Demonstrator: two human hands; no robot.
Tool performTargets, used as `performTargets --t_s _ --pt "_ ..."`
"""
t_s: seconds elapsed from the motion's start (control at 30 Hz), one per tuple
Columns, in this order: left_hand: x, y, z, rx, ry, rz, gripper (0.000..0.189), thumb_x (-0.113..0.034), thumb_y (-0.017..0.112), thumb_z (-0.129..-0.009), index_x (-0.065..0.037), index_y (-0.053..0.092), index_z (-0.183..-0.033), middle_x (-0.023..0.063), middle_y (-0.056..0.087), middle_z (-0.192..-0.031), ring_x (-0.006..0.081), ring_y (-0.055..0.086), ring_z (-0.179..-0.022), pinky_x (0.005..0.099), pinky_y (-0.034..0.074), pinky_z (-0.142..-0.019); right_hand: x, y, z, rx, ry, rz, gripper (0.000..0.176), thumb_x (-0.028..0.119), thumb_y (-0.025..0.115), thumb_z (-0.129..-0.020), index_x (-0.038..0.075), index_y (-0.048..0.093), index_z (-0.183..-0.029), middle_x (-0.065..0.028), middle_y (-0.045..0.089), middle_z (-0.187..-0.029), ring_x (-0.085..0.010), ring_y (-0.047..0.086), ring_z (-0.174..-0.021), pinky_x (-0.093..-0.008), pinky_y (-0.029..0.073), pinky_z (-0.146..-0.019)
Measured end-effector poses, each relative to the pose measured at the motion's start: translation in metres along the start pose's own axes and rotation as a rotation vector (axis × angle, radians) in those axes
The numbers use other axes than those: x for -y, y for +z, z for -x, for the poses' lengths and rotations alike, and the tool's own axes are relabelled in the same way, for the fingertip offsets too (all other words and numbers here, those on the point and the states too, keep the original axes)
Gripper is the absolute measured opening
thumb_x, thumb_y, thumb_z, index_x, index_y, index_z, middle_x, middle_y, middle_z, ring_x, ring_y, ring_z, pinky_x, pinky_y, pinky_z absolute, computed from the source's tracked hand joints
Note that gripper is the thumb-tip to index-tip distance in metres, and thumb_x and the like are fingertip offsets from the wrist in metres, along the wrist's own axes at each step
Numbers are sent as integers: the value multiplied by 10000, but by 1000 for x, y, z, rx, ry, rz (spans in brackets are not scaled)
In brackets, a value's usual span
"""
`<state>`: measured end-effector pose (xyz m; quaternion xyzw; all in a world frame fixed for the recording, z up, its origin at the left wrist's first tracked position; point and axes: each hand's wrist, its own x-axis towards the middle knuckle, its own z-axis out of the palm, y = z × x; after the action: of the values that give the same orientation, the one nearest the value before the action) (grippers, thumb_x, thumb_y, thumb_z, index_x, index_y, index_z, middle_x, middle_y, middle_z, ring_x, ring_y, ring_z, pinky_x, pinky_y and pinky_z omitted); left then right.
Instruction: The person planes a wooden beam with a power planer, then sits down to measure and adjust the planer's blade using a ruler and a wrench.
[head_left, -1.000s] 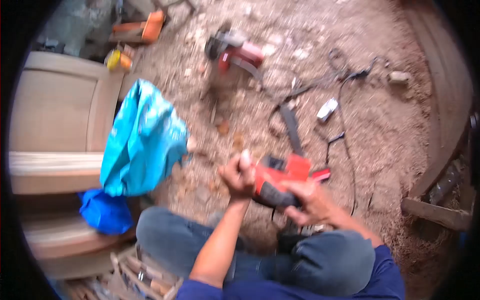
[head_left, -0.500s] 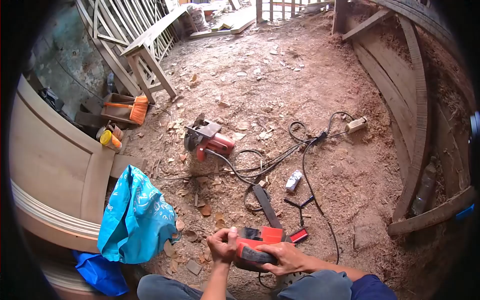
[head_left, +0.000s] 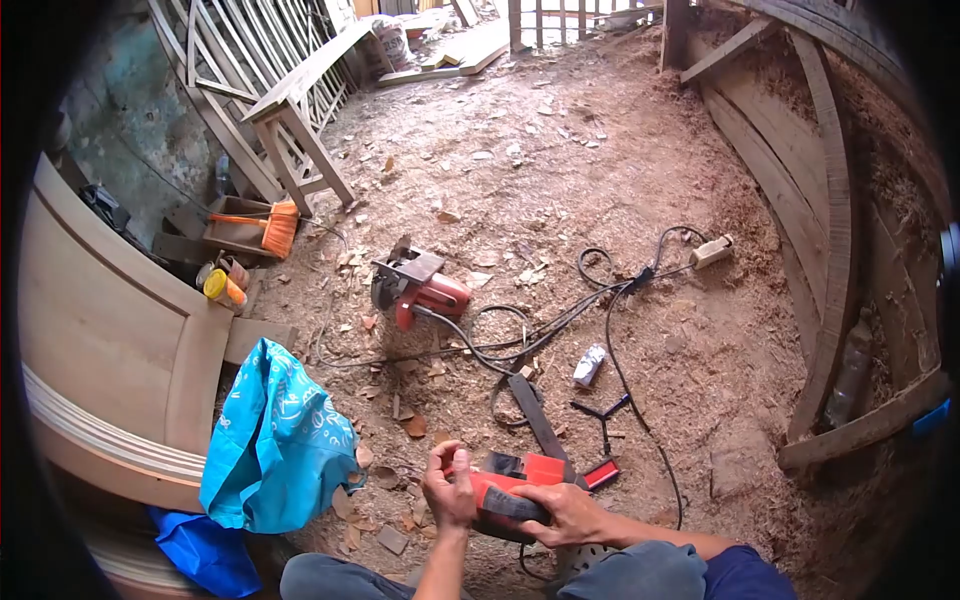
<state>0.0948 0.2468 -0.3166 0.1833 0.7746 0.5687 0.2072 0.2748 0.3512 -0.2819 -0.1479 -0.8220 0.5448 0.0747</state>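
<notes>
Place: we take this for a carpentry workshop, rough and open.
Floor: we see bare ground (head_left: 700, 340) thick with sawdust and scattered wood chips.
Timber: a panelled door (head_left: 110, 340) lies at our left; lattice frames (head_left: 240, 50) and a wooden trestle (head_left: 300, 110) stand beyond it; curved beams (head_left: 835, 200) line the right.
Tools: a red circular saw (head_left: 420, 285) sits on the ground, and we grip a red power tool (head_left: 510, 495).
Power: black cables (head_left: 560, 320) run across the dust to an extension socket (head_left: 712, 250).
</notes>
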Motion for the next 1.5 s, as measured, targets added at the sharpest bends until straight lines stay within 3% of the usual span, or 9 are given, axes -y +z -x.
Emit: performTargets --t_s 0.1,0.33,0.6,0.67,0.97,1.17,1.23,1.33,1.5 --pt "-7 10 15 -214 247 -90 422 -255 606 -965 12 505 -1276 149 530 -1261 232 530 -1169 390 419 -1009 -1 6 -9 -93 59 23 493 262 739 -837 50 608 -1262 -219 710 -945 -398 708 -872 -456 555 -758" --pt "5 41 80 -61 36 299 562 -246 596 -1009 16 311 -1416 151 487 -1305 211 530 -1147 363 431 -1014 -5 22 -33 -221 10 7 494 203 646 -875 11 571 -1323 -252 707 -1077 -409 708 -969 -440 568 -854" --pt "-7 33 51 84 -504 545 354 -226 703 -961 -3 604 -1218 73 663 -1074 146 638 -945 298 527 -810 -27 52 -29 -192 -61 -185 617 94 626 -902 -34 421 -1470 -247 672 -1172 -319 691 -1098 -389 528 -922" --pt "-1 30 49 48 -462 506 334 -237 705 -961 -6 623 -1187 67 669 -1044 146 641 -915 305 532 -787 -32 55 -30 -143 -48 -189 638 106 642 -874 -33 410 -1452 -296 625 -1215 -436 654 -1094 -439 527 -933" --pt "-5 23 55 -47 -441 394 345 -200 702 -926 -14 590 -1195 79 667 -1008 160 643 -847 315 538 -758 -11 17 -21 -10 -159 341 300 285 737 -878 130 677 -1128 -119 698 -734 -351 694 -644 -431 547 -550" --pt "10 15 46 -54 -505 660 166 -175 638 -936 -67 554 -1029 5 517 -747 94 485 -530 263 454 -475 -21 -41 5 -452 -8 106 206 245 736 -879 79 761 -998 -133 752 -824 -271 732 -677 -365 583 -611" --pt "19 13 46 -22 -505 689 164 -177 645 -943 -76 551 -1032 0 516 -742 91 483 -527 265 451 -476 -48 -47 15 -515 314 252 237 251 737 -868 73 754 -1024 -130 754 -885 -287 729 -753 -384 589 -704" --pt "37 6 41 41 -543 730 171 -228 652 -967 -108 557 -1042 -27 502 -720 81 472 -528 269 437 -509 -95 -33 36 -435 296 675 308 269 744 -853 79 730 -1095 -145 726 -1009 -305 699 -921 -423 568 -830" --pt "63 -2 34 152 -660 1159 190 -215 594 -941 -115 560 -1098 -34 438 -693 90 429 -551 289 411 -606 -133 -1 48 -304 297 640 415 290 790 -797 82 702 -1144 -125 672 -1117 -327 617 -1067 -419 518 -938"
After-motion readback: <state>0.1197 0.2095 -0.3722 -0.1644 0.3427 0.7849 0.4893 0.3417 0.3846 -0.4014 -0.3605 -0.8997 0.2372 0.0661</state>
